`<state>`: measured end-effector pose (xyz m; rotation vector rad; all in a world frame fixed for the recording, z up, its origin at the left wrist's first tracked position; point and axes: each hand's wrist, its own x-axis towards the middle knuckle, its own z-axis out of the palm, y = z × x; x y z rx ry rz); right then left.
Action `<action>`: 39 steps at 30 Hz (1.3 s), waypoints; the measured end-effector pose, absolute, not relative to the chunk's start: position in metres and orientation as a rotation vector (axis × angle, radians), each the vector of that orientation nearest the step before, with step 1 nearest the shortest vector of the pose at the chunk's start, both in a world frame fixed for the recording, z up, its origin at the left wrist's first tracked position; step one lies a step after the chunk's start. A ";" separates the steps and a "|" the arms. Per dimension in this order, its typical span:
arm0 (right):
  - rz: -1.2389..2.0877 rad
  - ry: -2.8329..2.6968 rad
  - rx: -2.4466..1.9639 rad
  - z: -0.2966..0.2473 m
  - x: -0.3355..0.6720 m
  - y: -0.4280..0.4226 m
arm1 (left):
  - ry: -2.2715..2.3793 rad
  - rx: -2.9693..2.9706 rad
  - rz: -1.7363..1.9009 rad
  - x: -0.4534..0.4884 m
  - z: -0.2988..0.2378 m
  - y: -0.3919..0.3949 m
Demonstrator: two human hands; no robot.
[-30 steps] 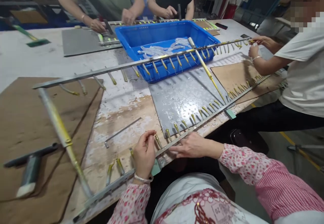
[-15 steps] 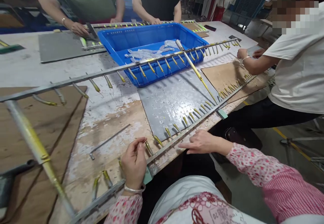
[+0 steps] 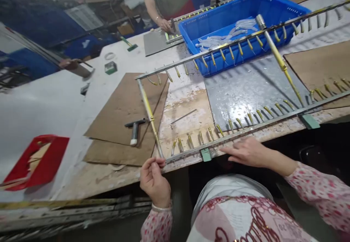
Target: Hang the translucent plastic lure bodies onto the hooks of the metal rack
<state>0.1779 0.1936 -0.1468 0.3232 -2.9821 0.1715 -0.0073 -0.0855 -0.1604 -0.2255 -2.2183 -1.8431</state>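
Observation:
A long metal rack lies across the table, its near rail (image 3: 246, 129) and far rail (image 3: 218, 46) lined with several gold-tipped pins (image 3: 220, 129). My left hand (image 3: 154, 180) is off the table's front edge at the rack's near left corner. Its thumb and fingers are pinched together, and what they hold is hidden. My right hand (image 3: 246, 150) lies flat on the near rail, fingers stretched out to the left, holding nothing. A green block (image 3: 205, 154) sits under the rail between my hands.
A blue crate (image 3: 216, 66) with clear plastic pieces stands beyond the rack. On the table are a grey plate (image 3: 246, 88), cardboard sheets (image 3: 120, 107), a small hammer (image 3: 134, 129), a hex key (image 3: 182, 118) and a red tray (image 3: 35, 161). A co-worker's hand (image 3: 164, 25) works at the far side.
My view has swung left. My left hand moved from the pins along the near rail to the rack's left corner, past the table edge. My right hand stays on the rail.

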 end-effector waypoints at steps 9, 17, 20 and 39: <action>0.170 -3.168 0.498 -0.142 0.091 0.101 | -2.530 -0.182 -1.843 0.040 -0.200 -0.105; 0.207 -3.199 0.278 -0.145 0.127 0.140 | -2.751 -0.557 -1.691 0.051 -0.200 -0.090; 0.230 -3.182 0.308 -0.143 0.131 0.139 | -2.711 -0.742 -1.497 0.058 -0.189 -0.086; 0.294 -3.173 0.240 -0.150 0.133 0.142 | -2.707 -0.653 -1.203 0.051 -0.199 -0.099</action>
